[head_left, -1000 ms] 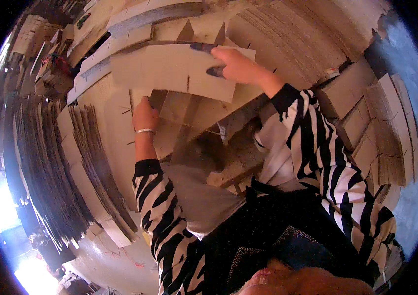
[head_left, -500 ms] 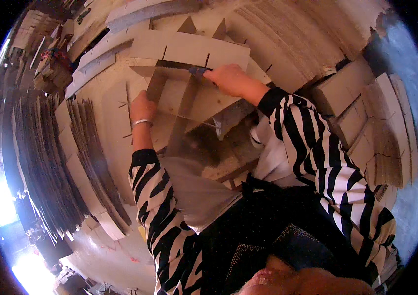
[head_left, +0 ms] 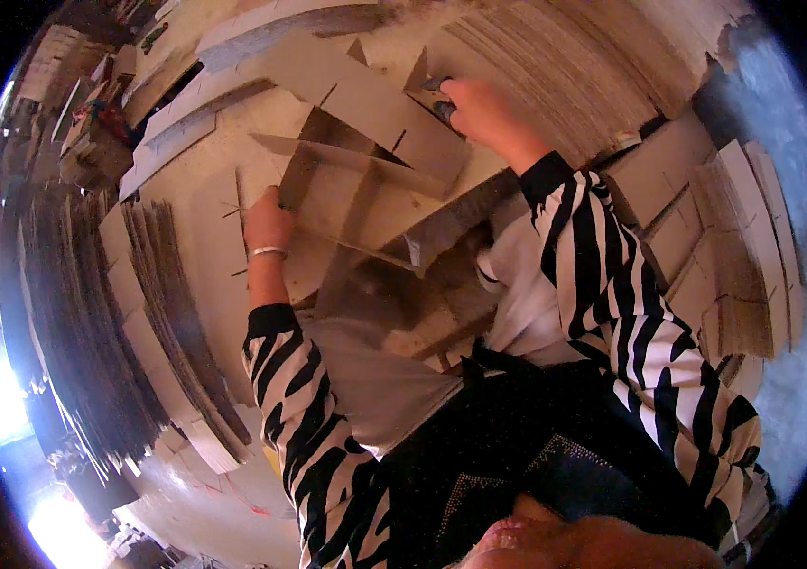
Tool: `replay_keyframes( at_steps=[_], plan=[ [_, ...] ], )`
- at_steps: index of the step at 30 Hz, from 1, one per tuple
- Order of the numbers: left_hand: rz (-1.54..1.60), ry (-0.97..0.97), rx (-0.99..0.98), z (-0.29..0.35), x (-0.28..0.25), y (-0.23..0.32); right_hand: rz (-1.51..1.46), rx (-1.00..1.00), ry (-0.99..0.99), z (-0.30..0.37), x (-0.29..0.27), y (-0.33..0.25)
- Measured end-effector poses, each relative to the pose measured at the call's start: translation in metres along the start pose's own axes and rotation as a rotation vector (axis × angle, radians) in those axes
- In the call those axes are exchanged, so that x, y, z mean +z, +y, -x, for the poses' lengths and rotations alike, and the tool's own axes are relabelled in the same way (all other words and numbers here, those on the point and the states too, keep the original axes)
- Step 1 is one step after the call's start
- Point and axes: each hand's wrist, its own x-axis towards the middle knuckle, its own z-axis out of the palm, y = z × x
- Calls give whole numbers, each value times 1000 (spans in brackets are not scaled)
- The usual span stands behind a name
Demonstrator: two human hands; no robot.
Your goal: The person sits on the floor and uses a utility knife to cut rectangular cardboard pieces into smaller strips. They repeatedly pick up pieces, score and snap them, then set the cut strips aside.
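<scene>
A cardboard partition (head_left: 332,180) of interlocked strips stands on the worktable in front of me. My left hand (head_left: 269,223), with a bracelet at the wrist, is closed at its left corner. A flat cardboard strip with dark slots (head_left: 361,104) leans slantwise across the partition's far side. My right hand (head_left: 481,112) is stretched out beyond the partition at the far right, with dark covers on its fingertips. Its thumb and finger are apart, beside an upright pointed piece of cardboard (head_left: 417,74), and I see nothing between them.
Stacked cardboard sheets (head_left: 546,76) lie at the far right, close to my right hand. Tall rows of cardboard (head_left: 90,322) stand on the left. More slotted cardboard (head_left: 735,237) is piled at the right. Long strips (head_left: 185,119) lie at the far left of the worktable.
My right hand has left the partition's far edge and moved away and to the right. The slotted strip has swung into a slant, its right end nearer me. My left hand has barely moved.
</scene>
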Motion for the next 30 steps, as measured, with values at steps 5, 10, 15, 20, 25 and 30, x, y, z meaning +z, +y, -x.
replay_keyframes(
  at_steps=[5,10,15,20,25,30],
  plan=[
    [-44,0,31,-5,6,-4,126,-8,-153,16,-2,0],
    [-41,43,45,-1,-1,-3,170,32,-278,10,36,9],
    [0,-19,34,-6,0,4,-349,-94,-105,6,35,30],
    [61,372,-34,4,-11,-18,-350,41,351,-32,11,65],
    [-181,-146,-110,4,-35,-48,-248,106,259,-38,9,77],
    [329,-113,145,21,2,93,-314,56,264,-37,19,40]
  ],
)
